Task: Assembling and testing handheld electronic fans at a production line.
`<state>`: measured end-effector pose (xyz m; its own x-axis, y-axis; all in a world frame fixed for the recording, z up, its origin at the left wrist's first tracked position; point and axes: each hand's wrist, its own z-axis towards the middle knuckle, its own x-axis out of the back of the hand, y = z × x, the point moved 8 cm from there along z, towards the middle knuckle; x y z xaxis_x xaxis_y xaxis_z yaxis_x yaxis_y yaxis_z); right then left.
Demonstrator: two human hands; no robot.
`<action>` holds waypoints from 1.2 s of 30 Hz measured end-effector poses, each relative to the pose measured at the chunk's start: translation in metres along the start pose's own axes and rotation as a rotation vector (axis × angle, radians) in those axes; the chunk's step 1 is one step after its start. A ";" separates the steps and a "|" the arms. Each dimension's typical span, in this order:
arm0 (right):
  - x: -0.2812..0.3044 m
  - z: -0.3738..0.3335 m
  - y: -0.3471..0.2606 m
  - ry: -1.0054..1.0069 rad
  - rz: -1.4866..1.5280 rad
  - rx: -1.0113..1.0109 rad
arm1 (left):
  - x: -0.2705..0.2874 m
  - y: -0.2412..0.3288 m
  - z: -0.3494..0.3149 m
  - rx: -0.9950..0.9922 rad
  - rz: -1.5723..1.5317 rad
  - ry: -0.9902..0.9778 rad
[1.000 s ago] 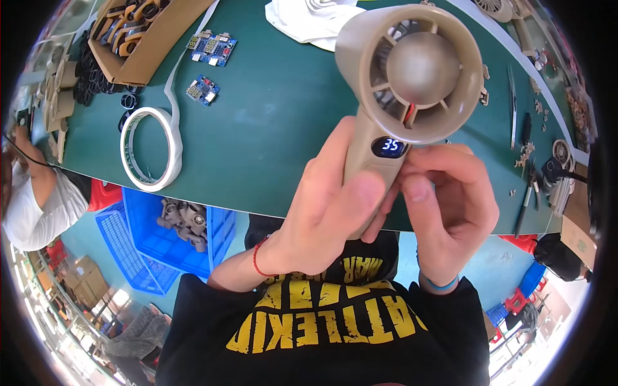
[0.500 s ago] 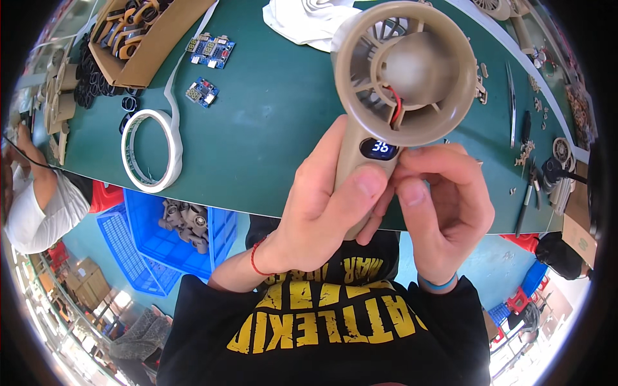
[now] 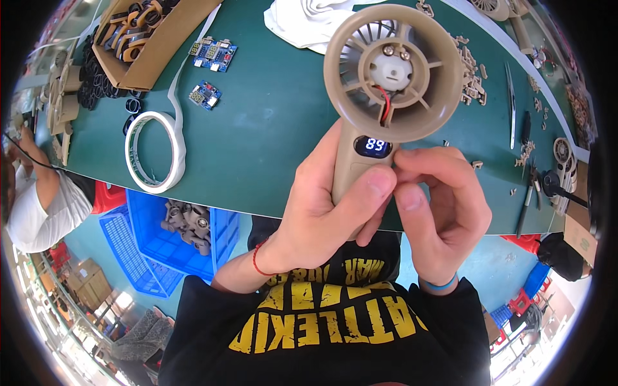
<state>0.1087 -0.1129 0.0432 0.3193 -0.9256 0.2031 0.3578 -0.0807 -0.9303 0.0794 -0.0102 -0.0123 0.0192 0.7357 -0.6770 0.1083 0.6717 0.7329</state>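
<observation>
A beige handheld fan (image 3: pixel 444 96) is held up over the near edge of the bench, its round head tilted toward me. Inside the ring show a white centre piece (image 3: pixel 391 72), two small screws and a red wire (image 3: pixel 386 106). The small dark display (image 3: pixel 374 147) on the handle is lit with digits. My left hand (image 3: pixel 322 193) is wrapped round the handle, thumb across its front below the display. Curled in from the other side, my right hand (image 3: pixel 450 199) has its index fingertip against the handle's edge beside the display. Its other fingertips are partly hidden.
A roll of white tape (image 3: pixel 132 151), small blue circuit boards (image 3: pixel 215 55) and an open carton (image 3: pixel 138 77) of parts lie left. White cloth (image 3: pixel 296 29) is behind. Tweezers (image 3: pixel 511 106), pliers (image 3: pixel 526 199) and small beige pieces (image 3: pixel 475 90) lie right. A blue crate (image 3: pixel 225 238) stands below.
The fan has shifted slightly left and tilted. A pale blurred patch covered its middle before; now the white centre and screws show clearly. The display's digits have changed. Both hands keep their places.
</observation>
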 end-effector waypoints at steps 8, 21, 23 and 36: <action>0.001 -0.001 0.001 -0.004 -0.002 -0.002 | -0.001 0.001 0.000 0.007 0.011 -0.008; -0.002 0.000 0.000 -0.031 0.017 -0.016 | 0.000 -0.001 -0.001 0.041 0.042 -0.012; -0.002 0.000 0.001 -0.019 0.024 -0.041 | 0.000 -0.003 0.000 0.057 -0.026 0.001; 0.000 -0.003 0.005 0.015 0.081 -0.076 | -0.001 0.001 0.000 0.029 0.039 -0.024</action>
<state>0.1077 -0.1142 0.0381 0.3307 -0.9357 0.1226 0.2641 -0.0330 -0.9639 0.0795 -0.0102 -0.0114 0.0475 0.7588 -0.6496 0.1355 0.6394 0.7568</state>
